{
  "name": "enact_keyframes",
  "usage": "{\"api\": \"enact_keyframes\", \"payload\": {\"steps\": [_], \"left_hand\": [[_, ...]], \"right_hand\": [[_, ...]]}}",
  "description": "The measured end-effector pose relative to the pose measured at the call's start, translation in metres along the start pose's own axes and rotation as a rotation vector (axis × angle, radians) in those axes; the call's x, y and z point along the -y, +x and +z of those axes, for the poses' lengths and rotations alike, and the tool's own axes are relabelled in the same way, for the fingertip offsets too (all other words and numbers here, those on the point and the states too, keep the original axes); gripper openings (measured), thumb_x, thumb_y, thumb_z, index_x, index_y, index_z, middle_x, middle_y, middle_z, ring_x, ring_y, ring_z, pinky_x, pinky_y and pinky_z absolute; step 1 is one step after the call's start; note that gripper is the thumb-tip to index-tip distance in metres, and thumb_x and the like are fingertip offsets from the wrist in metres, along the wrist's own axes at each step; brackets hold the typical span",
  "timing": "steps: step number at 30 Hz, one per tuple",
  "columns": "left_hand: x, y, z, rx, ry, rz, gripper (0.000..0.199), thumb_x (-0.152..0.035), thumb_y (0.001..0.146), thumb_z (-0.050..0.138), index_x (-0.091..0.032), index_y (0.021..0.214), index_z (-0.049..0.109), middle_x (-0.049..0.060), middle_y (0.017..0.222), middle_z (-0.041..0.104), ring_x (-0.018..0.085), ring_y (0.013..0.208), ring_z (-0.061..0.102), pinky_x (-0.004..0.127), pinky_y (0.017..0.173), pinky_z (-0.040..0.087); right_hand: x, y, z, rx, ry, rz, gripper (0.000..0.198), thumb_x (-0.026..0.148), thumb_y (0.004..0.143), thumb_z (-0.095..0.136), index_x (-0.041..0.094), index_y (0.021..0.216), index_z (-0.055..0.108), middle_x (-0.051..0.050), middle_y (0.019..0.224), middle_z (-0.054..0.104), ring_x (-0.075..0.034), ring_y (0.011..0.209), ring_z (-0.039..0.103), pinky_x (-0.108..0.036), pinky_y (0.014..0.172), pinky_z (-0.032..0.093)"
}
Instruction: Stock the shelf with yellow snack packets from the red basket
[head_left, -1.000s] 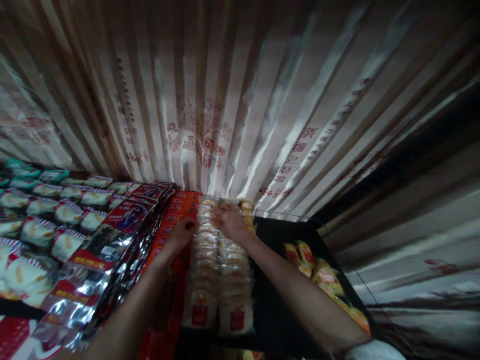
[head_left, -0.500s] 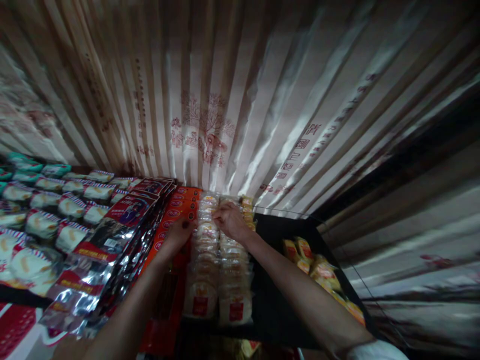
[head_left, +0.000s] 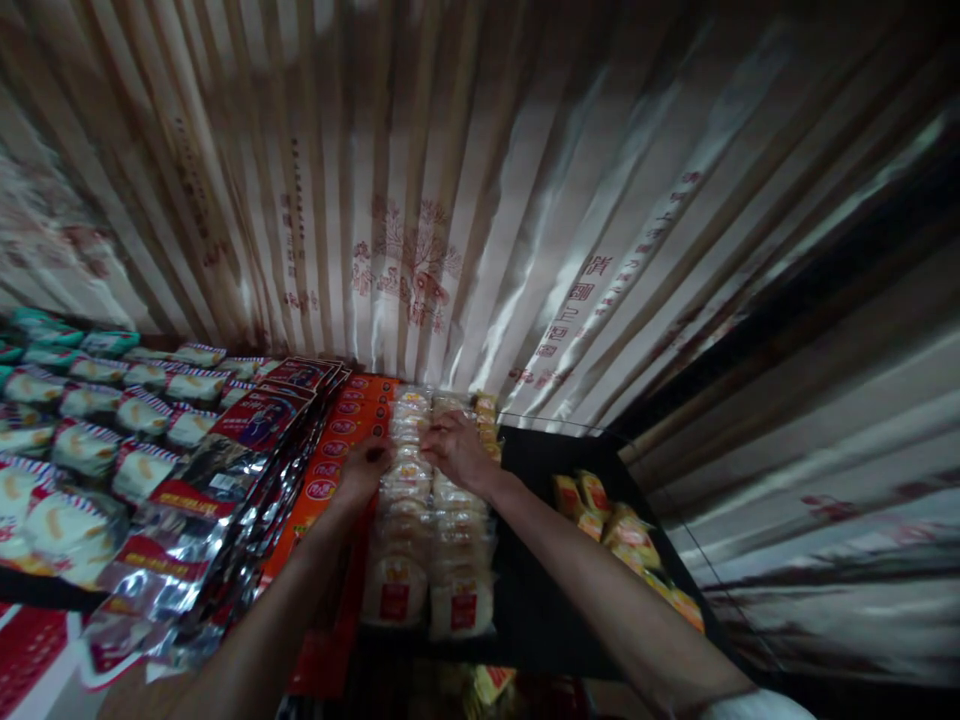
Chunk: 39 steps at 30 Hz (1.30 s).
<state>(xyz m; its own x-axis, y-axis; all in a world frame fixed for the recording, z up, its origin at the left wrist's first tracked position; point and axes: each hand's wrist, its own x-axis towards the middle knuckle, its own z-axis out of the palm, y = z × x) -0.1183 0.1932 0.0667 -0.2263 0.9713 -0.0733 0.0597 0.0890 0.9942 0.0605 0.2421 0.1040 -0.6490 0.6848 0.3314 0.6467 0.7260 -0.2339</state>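
Between the orange packs [head_left: 341,440] and yellow snacks [head_left: 626,535], your left hand [head_left: 364,470] and right hand [head_left: 457,450] rested on the clear cookie packs [head_left: 420,530], fingers' grip unclear, silver bags [head_left: 217,490] crowding the left.

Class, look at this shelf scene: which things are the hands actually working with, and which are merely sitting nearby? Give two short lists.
In hand:
- left hand, resting beside the clear packets
- right hand, on top of the clear packets
- clear packets of pale round cakes, in two rows

Merely nearby:
- orange packets
- silver foil packs
- yellow snack packs
- striped white packets
- printed curtain
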Motion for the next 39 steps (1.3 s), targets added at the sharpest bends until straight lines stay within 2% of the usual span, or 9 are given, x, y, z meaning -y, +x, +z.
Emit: {"api": "enact_keyframes", "payload": {"steps": [5, 8, 12, 15, 22, 27, 33, 37, 39], "left_hand": [[0.000, -0.008, -0.013, -0.042, 0.191, -0.047, 0.028, -0.044, 0.061, 0.060, -0.018, 0.068, 0.058, 0.000, 0.065, 0.060, 0.015, 0.064, 0.055, 0.026, 0.060, 0.041], [-0.005, -0.019, -0.025, 0.040, 0.290, -0.068, 0.034, -0.051, 0.065, 0.059, -0.017, 0.068, 0.060, 0.002, 0.064, 0.062, 0.017, 0.064, 0.056, 0.026, 0.058, 0.040], [-0.014, -0.028, -0.029, 0.157, 0.192, -0.064, 0.039, -0.053, 0.067, 0.059, -0.015, 0.075, 0.065, 0.004, 0.072, 0.067, 0.018, 0.068, 0.059, 0.027, 0.062, 0.042], [-0.013, -0.027, -0.026, 0.166, 0.085, -0.071, 0.031, -0.041, 0.057, 0.069, -0.016, 0.075, 0.065, 0.004, 0.076, 0.069, 0.019, 0.072, 0.061, 0.028, 0.067, 0.045], [-0.002, -0.022, -0.019, 0.064, 0.147, -0.105, 0.019, -0.031, 0.056, 0.067, -0.016, 0.067, 0.064, 0.002, 0.065, 0.067, 0.018, 0.065, 0.060, 0.028, 0.064, 0.046], [-0.003, -0.023, -0.012, 0.041, 0.051, -0.039, 0.015, -0.029, 0.057, 0.065, -0.017, 0.066, 0.063, 0.001, 0.067, 0.067, 0.016, 0.067, 0.060, 0.027, 0.067, 0.047], [-0.005, -0.019, -0.001, 0.021, -0.009, -0.001, 0.020, -0.033, 0.057, 0.064, -0.018, 0.070, 0.061, 0.000, 0.067, 0.065, 0.016, 0.067, 0.059, 0.026, 0.066, 0.046], [-0.005, -0.024, -0.012, -0.108, 0.209, 0.006, 0.027, -0.044, 0.064, 0.060, -0.018, 0.073, 0.061, 0.002, 0.069, 0.064, 0.017, 0.066, 0.058, 0.026, 0.061, 0.041], [-0.004, -0.030, -0.022, -0.087, 0.321, -0.035, 0.030, -0.048, 0.065, 0.059, -0.019, 0.069, 0.062, 0.002, 0.065, 0.063, 0.017, 0.064, 0.056, 0.026, 0.058, 0.038]], "right_hand": [[0.004, 0.001, 0.004, 0.032, -0.043, 0.062, 0.005, 0.019, 0.075, 0.065, 0.020, 0.071, 0.068, -0.007, 0.092, 0.065, -0.023, 0.098, 0.050, -0.038, 0.087, 0.037], [0.005, 0.003, 0.007, 0.033, -0.036, 0.070, 0.008, 0.017, 0.075, 0.062, 0.019, 0.068, 0.066, -0.007, 0.087, 0.065, -0.023, 0.096, 0.050, -0.039, 0.089, 0.036], [0.005, 0.002, 0.008, -0.003, -0.019, 0.066, 0.009, 0.014, 0.073, 0.062, 0.019, 0.067, 0.065, -0.007, 0.086, 0.065, -0.023, 0.094, 0.050, -0.037, 0.087, 0.037], [0.004, 0.002, 0.009, -0.013, -0.016, 0.056, 0.010, 0.012, 0.072, 0.062, 0.019, 0.064, 0.065, -0.005, 0.083, 0.065, -0.021, 0.091, 0.051, -0.036, 0.086, 0.037], [0.007, 0.000, 0.006, 0.000, -0.015, 0.056, 0.010, 0.013, 0.074, 0.063, 0.018, 0.066, 0.065, -0.005, 0.080, 0.065, -0.020, 0.087, 0.054, -0.037, 0.088, 0.038], [0.011, -0.007, 0.000, -0.088, 0.094, 0.004, 0.006, 0.023, 0.076, 0.068, 0.020, 0.080, 0.069, -0.006, 0.094, 0.066, -0.021, 0.097, 0.053, -0.039, 0.090, 0.038], [0.014, -0.016, -0.004, -0.024, 0.119, -0.017, 0.004, 0.020, 0.072, 0.072, 0.020, 0.070, 0.069, -0.005, 0.093, 0.066, -0.021, 0.099, 0.054, -0.041, 0.092, 0.037], [0.017, -0.015, -0.003, -0.041, 0.089, 0.026, 0.008, 0.015, 0.072, 0.069, 0.019, 0.065, 0.067, -0.006, 0.092, 0.065, -0.022, 0.099, 0.052, -0.040, 0.092, 0.037], [0.018, -0.014, -0.001, -0.047, 0.077, 0.038, 0.008, 0.014, 0.072, 0.068, 0.019, 0.065, 0.066, -0.006, 0.094, 0.065, -0.023, 0.100, 0.052, -0.041, 0.092, 0.037]]}}
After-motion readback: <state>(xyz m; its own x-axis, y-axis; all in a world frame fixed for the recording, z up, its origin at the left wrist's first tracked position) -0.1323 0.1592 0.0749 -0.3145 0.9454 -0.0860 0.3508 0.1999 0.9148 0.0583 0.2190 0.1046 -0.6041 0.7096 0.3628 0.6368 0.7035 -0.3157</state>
